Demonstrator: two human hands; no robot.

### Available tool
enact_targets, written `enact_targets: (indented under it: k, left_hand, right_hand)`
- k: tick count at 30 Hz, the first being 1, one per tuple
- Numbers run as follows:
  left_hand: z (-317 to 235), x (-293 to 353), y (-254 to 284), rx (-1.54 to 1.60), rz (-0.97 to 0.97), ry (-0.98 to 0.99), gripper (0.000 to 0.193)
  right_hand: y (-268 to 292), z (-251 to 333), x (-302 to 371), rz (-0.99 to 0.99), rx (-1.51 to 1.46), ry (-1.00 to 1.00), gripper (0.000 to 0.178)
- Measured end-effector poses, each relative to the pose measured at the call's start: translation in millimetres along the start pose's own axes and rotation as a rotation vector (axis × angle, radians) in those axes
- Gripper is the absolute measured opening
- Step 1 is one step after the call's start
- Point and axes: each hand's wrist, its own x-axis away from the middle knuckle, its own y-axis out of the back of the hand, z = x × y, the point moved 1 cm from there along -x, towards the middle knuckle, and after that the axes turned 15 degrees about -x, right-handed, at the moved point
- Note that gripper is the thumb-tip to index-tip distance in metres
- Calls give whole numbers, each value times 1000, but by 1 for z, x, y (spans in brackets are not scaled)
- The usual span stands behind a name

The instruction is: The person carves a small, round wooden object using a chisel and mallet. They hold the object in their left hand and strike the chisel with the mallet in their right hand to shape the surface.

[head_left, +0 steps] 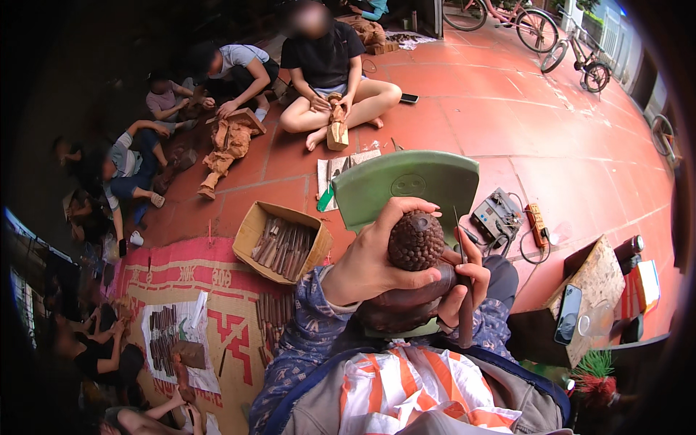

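Note:
A dark brown carved wooden figure (406,308) rests against my lap, its head (417,241) covered in small round knobs. My left hand (373,261) is closed around that head, fingers over its far side and thumb across the near side. On the figure's right, my right hand (470,279) is closed on a carving chisel (465,322). Its thin metal blade points up and away, beside the head; its dark handle hangs below my fingers. Whether the blade touches the wood I cannot tell. Beyond the figure stands a green plastic chair (353,190).
A cardboard box (317,251) of carving tools stands left, by a patterned mat (235,373) holding more tools. To the right are a control box (499,214), a power strip (536,223) and a wooden stand (598,279) bearing a phone (568,313). Several people sit carving at the left and beyond.

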Motion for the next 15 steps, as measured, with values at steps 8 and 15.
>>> enact_targets:
  k: [8,15]
  left_hand:
    - [1,2,2,-55,-20,-73,73]
    - [7,2,1,-24,2,-67,77]
  right_hand:
    - [-4,14,-20,107,-115,55,46]
    - [-5,14,-38,210,182,169,42]
